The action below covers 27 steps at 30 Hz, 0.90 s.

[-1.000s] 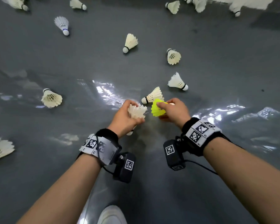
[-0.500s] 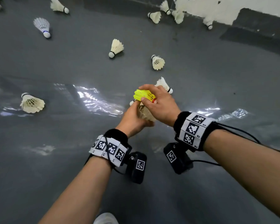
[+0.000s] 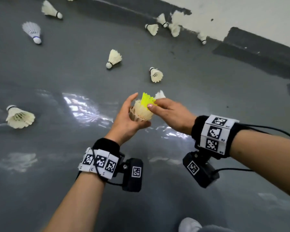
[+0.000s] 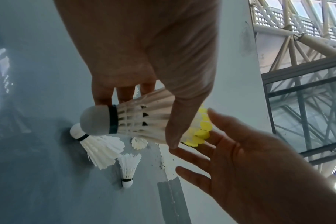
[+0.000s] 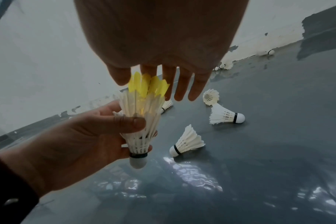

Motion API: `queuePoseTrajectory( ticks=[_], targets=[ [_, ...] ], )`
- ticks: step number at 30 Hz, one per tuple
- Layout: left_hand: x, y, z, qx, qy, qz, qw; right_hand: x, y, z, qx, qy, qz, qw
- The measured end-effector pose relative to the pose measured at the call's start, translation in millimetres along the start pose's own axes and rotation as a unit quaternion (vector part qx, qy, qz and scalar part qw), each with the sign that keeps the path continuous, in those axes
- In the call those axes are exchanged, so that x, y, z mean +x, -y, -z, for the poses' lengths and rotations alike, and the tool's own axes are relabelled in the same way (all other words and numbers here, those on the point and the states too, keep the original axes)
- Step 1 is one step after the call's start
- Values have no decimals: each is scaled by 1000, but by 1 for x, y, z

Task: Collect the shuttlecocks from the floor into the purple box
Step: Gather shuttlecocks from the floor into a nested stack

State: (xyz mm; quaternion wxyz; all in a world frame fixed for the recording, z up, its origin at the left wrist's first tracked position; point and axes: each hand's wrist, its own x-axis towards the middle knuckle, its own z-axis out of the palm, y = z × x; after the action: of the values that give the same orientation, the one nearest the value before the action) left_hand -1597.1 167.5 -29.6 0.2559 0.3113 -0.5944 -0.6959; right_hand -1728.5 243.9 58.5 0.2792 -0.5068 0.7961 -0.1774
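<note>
Left hand (image 3: 127,121) grips a white shuttlecock (image 5: 142,121) by its skirt, a yellow one (image 5: 148,86) nested inside; right hand (image 3: 171,113), fingers straight, touches the yellow tips. Feathers look light and crushable; hold near the cork. Others lie across the floor (image 3: 208,97).

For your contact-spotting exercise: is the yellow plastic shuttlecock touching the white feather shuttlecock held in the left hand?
Touching. The right wrist view shows the yellow plastic shuttlecock nested inside the white feather shuttlecock's skirt, which the left hand grips.
</note>
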Motion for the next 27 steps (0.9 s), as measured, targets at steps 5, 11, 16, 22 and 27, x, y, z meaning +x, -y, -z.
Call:
queuePoseTrajectory(
  ticks=[5, 11, 16, 22, 27],
  targets=[
    [-2, -7, 5, 38, -1, -16, 999, 0, -6, 5, 63, 85, -36, 994],
    [4, 9, 23, 134, -66, 1, 989, 48, -29, -33, 237, -6, -85, 968],
    [-10, 20, 47, 207, -175, 57, 961, 95, -56, -51, 68, -65, -149, 984],
    [-19, 39, 55, 285, -246, 87, 922, 119, -69, -79, 52, -19, -162, 985],
    [-7, 51, 46, 314, -248, 103, 911, 124, -47, -76, 213, -77, -16, 974]
  ],
)
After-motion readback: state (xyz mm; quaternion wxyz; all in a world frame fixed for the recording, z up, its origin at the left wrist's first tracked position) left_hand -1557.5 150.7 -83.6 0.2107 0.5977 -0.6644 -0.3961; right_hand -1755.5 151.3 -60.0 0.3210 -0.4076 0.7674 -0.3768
